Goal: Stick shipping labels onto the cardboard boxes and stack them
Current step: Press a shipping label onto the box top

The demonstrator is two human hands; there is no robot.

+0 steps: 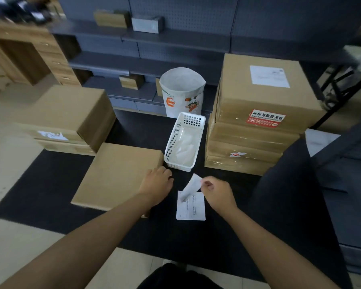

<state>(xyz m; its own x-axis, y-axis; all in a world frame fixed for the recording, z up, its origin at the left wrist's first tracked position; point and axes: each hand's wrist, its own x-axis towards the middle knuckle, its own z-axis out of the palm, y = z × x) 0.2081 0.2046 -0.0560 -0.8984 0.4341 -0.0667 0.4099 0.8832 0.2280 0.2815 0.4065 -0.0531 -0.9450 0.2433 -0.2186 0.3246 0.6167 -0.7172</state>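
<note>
The right hand [214, 189] pinches the raised corner of a shipping label [191, 205] that lies on the black mat [50, 184] just right of the unlabelled cardboard box [117, 176]; the left hand [157, 184] rests with loosely curled fingers on that box's near right corner, holding nothing; the step in hand looks like peeling the label from its backing; it would go best with a slow, low pull from the corner so the sheet does not curl or tear, the backing kept flat, then the label laid squarely on the box top and smoothed from one edge outward; by count, one loose label sheet on the mat; one plain box in front; a stack of at least two boxes [65, 119] at the mat's far left edge; a taller stack [256, 122] at the right, perhaps three or four, the top one already labelled; one white basket [183, 140] holding crumpled backing; one paper bag [181, 92] behind it.
</note>
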